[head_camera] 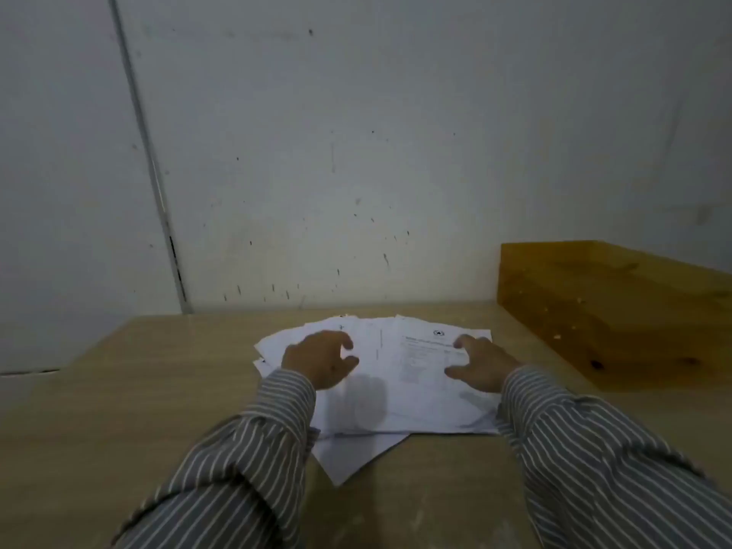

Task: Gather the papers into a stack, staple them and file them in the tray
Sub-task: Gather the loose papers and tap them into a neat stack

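Beige table (158,390) with fanned papers (396,390), print blurred, under spread-fingered empty left hand (321,358) and right hand (481,364).

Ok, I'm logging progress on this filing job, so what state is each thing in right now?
papers: loose, fanned and overlapping on the table, not yet squared up.
left hand: open, fingers curled, over the left side of the sheets.
right hand: open, fingers spread, over the right side.
wooden box: on the table at the right, against the wall; inside not visible.
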